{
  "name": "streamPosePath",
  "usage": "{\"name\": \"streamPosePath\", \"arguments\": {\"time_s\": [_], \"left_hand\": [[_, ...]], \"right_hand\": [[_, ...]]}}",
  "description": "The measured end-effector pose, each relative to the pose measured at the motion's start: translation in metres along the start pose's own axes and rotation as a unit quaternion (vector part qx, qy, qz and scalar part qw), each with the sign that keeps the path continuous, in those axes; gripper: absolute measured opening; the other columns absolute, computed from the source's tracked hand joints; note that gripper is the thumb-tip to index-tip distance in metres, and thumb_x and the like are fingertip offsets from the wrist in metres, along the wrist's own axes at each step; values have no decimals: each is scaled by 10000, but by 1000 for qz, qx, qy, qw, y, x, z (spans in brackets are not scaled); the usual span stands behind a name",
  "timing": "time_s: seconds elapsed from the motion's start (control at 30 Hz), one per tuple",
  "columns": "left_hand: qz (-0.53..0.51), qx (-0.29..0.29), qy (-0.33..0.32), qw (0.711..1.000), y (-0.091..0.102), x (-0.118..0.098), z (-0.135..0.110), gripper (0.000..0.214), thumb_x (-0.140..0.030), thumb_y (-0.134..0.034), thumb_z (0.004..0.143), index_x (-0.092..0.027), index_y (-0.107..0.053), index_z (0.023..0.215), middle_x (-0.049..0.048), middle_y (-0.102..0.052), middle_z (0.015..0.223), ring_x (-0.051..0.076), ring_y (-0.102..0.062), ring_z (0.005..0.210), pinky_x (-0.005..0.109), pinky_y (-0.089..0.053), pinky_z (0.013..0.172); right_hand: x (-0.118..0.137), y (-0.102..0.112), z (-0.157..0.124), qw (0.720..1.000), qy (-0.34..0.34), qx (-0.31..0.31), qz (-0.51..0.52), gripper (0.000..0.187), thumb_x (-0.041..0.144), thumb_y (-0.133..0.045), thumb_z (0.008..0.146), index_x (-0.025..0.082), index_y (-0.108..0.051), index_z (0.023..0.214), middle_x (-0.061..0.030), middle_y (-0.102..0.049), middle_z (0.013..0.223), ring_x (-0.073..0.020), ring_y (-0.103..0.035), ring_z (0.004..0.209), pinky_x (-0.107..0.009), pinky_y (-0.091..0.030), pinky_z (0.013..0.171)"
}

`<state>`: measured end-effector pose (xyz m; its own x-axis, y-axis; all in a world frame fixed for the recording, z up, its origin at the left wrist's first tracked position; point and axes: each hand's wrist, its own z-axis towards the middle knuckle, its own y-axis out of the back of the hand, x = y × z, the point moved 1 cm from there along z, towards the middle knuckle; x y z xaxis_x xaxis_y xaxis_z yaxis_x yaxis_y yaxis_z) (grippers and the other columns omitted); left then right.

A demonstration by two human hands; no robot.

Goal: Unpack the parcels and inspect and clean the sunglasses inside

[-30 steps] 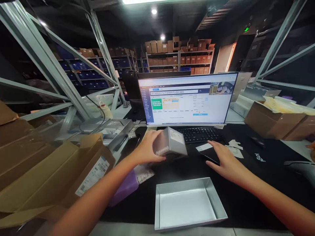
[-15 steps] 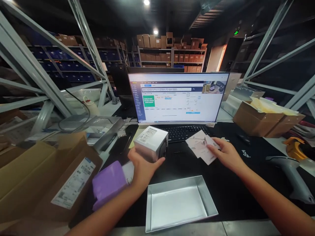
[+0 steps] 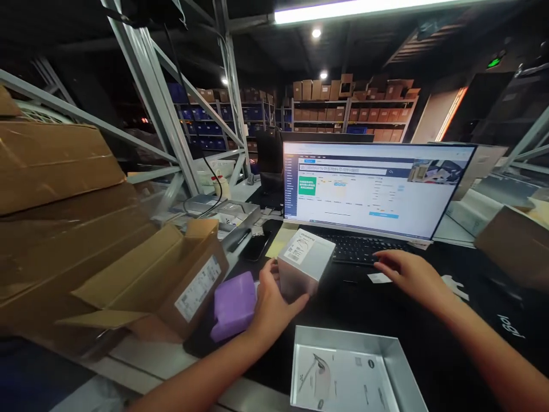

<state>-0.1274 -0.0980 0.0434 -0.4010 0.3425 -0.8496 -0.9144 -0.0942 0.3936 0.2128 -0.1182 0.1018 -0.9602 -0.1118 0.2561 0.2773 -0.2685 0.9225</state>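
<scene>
My left hand [image 3: 271, 302] is wrapped round the lower side of a small silver-grey box [image 3: 305, 260] with a white label on top, held just in front of the keyboard [image 3: 363, 249]. My right hand [image 3: 412, 273] hovers over the black desk mat [image 3: 480, 337] near the keyboard's right part, fingers loosely stretched, with nothing in it. A small white slip [image 3: 379, 278] lies just under its fingers. A silver tray-like lid [image 3: 388, 349] sits at the near edge, and printed papers [image 3: 343, 383] lie inside it.
A monitor [image 3: 373, 186] stands behind the keyboard. An open cardboard box [image 3: 171, 280] and a purple packet [image 3: 234, 303] lie left of my left hand. Stacked cartons [image 3: 55, 189] fill the left. A metal rack frame [image 3: 163, 109] rises behind. Another carton [image 3: 514, 246] sits at right.
The papers that my right hand held now lie in the silver tray, and that hand has moved back toward the keyboard. The view swung right. My left hand still holds the box.
</scene>
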Motion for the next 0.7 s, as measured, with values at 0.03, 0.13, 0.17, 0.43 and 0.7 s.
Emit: {"name": "streamPosePath", "arguments": {"time_s": [0.03, 0.13, 0.17, 0.43, 0.7], "left_hand": [[9, -7, -1, 1000, 1, 0, -1, 984, -327, -807, 665, -209, -201, 1431, 149, -443, 1359, 306, -552, 1209, 509, -472, 1022], [48, -15, -10, 999, 0, 3, -4, 909, -326, -793, 679, -200, -271, 1412, 150, -470, 1345, 326, -538, 1222, 533, -447, 1040], [55, -13, -14, 998, -1, 5, -4, 887, -325, -790, 683, -197, -291, 1405, 152, -473, 1347, 332, -530, 1232, 539, -437, 1049], [44, 1, -27, 999, -4, 19, -3, 818, -293, -764, 698, -205, -337, 1391, 160, -474, 1366, 336, -520, 1254, 552, -430, 1061], [55, -7, -46, 997, -8, 23, -5, 816, -318, -735, 738, -205, -294, 1414, 159, -444, 1366, 329, -517, 1255, 551, -455, 1061]], "right_hand": [[-17, -8, 12, 999, -12, 29, -18, 390, 393, -564, 929, 208, -681, 1251, -102, -734, 1168, -293, -693, 1044, -406, -560, 883], [-55, -42, 32, 998, -16, 60, -27, 459, 218, -719, 743, 138, -710, 1194, -166, -707, 1230, -337, -668, 1131, -433, -530, 987], [-62, -53, 32, 998, -12, 59, -29, 481, 176, -729, 704, 133, -715, 1183, -175, -700, 1237, -346, -662, 1141, -447, -521, 1004], [-68, -73, 8, 997, 42, -4, -67, 339, 194, -578, 872, 195, -714, 1182, -136, -637, 1249, -309, -586, 1183, -442, -470, 1041], [-80, -76, -9, 983, -127, -1, -131, 339, 465, -516, 951, 186, -710, 965, -139, -713, 978, -343, -676, 951, -417, -529, 727]]}}
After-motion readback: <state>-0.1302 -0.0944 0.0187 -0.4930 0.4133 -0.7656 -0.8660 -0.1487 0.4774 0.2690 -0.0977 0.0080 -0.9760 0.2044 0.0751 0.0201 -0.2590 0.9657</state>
